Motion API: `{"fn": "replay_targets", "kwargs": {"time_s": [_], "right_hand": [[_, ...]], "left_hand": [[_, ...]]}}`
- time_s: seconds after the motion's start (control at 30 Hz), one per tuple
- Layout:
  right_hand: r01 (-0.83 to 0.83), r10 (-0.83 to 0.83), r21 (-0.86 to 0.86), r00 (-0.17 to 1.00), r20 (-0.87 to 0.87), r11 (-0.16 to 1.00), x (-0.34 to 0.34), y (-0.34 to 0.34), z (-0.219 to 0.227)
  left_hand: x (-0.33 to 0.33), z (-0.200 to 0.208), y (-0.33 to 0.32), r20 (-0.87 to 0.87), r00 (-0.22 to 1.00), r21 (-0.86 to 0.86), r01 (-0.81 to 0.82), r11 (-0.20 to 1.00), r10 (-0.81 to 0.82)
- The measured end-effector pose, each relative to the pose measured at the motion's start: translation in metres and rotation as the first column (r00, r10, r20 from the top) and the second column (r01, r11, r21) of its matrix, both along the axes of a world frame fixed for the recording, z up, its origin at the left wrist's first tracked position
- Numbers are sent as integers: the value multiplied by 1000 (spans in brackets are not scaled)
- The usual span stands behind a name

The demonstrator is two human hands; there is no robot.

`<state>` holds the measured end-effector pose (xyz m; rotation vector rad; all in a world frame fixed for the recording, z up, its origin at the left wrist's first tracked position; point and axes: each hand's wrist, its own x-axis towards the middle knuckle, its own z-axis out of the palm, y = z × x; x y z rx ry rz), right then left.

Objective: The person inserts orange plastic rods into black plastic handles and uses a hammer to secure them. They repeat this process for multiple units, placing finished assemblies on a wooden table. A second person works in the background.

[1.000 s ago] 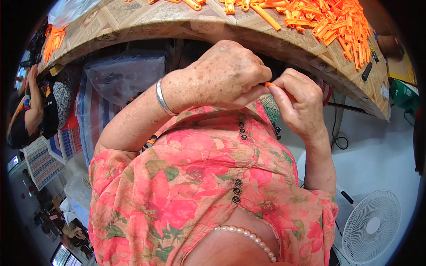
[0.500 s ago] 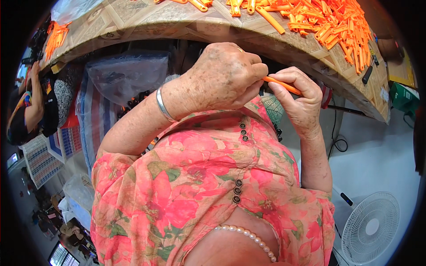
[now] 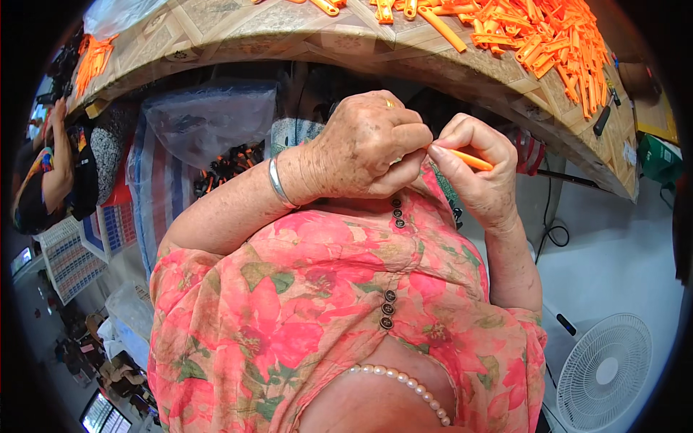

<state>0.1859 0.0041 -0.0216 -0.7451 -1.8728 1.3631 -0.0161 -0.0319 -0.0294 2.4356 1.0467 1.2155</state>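
Between the thumb and fingers of my right hand (image 3: 485, 173) is a slim orange plastic handle (image 3: 473, 159), slanting slightly down to the right. My left hand (image 3: 372, 144), wearing a ring and a silver bangle, is curled into a fist with its fingertips against my right thumb and fingers. What the left fingers grip is hidden behind the knuckles. Both hands are raised in front of my chest, just short of the table edge. Similar orange plastic handles lie in a large pile (image 3: 556, 40) on the table at the upper right.
The patterned table (image 3: 238, 36) curves across the far side. A dark-handled tool (image 3: 602, 120) lies near its right edge. A clear plastic bag (image 3: 209, 123) and striped sack are under the left side. A white fan (image 3: 606, 370) stands lower right. Another person's arm (image 3: 58, 162) shows far left.
Both hands have come down a little, closer to my body. My right fingers and thumb have shifted along the orange handle toward my left hand, so less of it shows.
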Motion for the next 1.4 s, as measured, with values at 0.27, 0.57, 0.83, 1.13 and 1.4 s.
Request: {"fn": "replay_targets", "kwargs": {"time_s": [0.27,0.57,0.83,1.13,1.4], "right_hand": [[35,-33,-106,999,18,994,5,16,6],[-39,37,-217,999,-13,975,12,22,10],[-271,270,-10,961,-62,962,13,30,16],[-338,349,-165,936,38,926,19,43,19],[-261,204,-359,961,-189,896,9,32,5]], "left_hand": [[1,11,9,-68,996,-216,-76,973,63],[-27,35,23,338,926,-738,372,563,-168],[-36,29,24,665,740,-741,671,36,-101],[-32,22,18,794,598,-584,800,-135,109],[-30,6,17,861,420,-407,907,-107,286]]}}
